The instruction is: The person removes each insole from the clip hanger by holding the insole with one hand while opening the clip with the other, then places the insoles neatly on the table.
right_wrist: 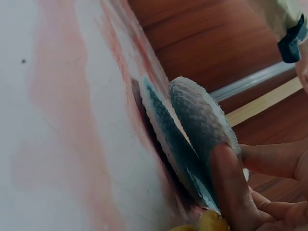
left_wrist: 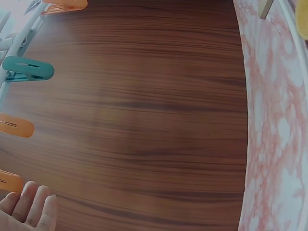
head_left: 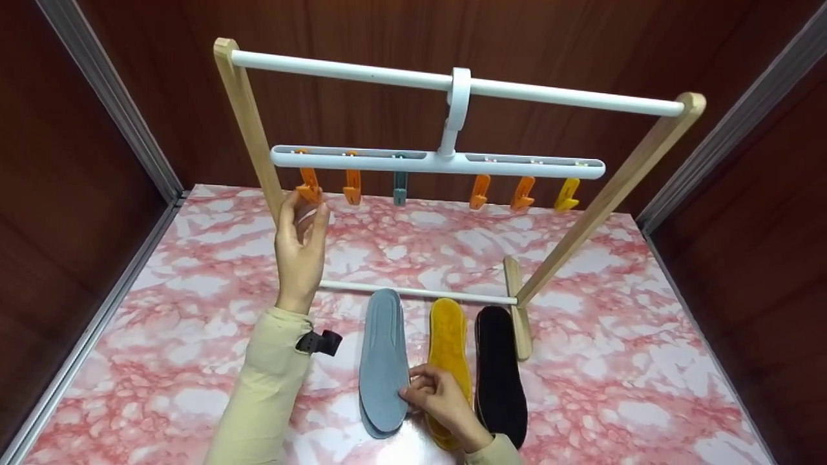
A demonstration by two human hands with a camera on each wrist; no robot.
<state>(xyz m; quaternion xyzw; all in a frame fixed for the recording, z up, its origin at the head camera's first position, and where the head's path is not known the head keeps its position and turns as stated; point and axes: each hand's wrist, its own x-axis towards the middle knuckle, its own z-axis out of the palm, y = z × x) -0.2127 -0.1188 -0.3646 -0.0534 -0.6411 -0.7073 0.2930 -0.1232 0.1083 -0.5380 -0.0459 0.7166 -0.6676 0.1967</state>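
Observation:
My left hand (head_left: 301,248) is raised to the white hanger, its thumb and fingers about the lower end of the leftmost orange clip (head_left: 309,186). In the left wrist view, the fingertips (left_wrist: 36,204) lie against this clip's end. Low at the front, my right hand (head_left: 446,402) pinches the edge of a grey-blue insole (head_left: 382,361) between thumb and fingers. The right wrist view shows this upper insole (right_wrist: 199,113) tilted apart from a second matching insole (right_wrist: 166,127) beneath it. A yellow insole pair (head_left: 448,329) lies partly under my right hand.
A black insole pair (head_left: 499,374) lies right of the yellow one. The white hanger (head_left: 375,160) hangs from a white rail (head_left: 549,95) on a wooden stand (head_left: 581,206). Along it hang more clips: orange (head_left: 352,187), teal (head_left: 400,187) and yellow (head_left: 567,195). Brown panels enclose the marbled table (head_left: 194,310).

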